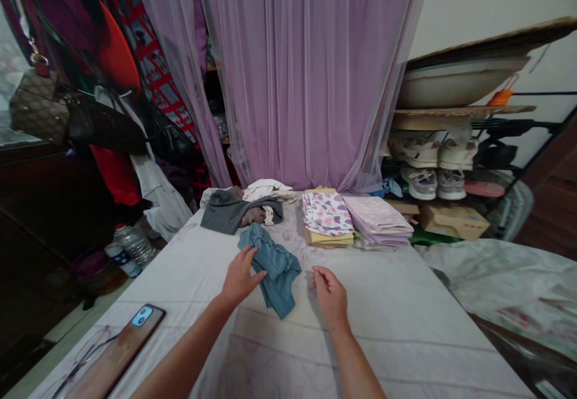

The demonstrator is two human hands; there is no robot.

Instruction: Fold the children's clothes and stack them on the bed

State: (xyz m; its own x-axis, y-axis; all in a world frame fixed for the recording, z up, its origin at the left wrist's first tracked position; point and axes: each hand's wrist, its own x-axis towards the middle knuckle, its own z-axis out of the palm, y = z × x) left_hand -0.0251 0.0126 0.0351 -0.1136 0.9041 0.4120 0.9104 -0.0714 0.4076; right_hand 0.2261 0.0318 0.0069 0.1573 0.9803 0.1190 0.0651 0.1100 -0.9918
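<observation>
A crumpled blue-grey garment (273,265) lies in the middle of the sheet-covered surface (396,327). My left hand (240,278) rests on its left side, thumb and fingers closing on the cloth. My right hand (329,295) hovers just right of the garment, fingers curled in a loose pinch, with nothing visible in them. Behind lies a heap of unfolded clothes, a dark grey one (228,211) and whitish ones (267,190). To the right are folded stacks, one with a heart print (327,214) on yellow cloth, one pale lilac (377,219).
A phone (145,316) lies on a wooden board (110,360) at the near left. Plastic bottles (130,247) stand on the floor left. A lilac curtain (306,74) hangs behind. Bags and clothes hang at left; a shoe rack (433,170) stands right.
</observation>
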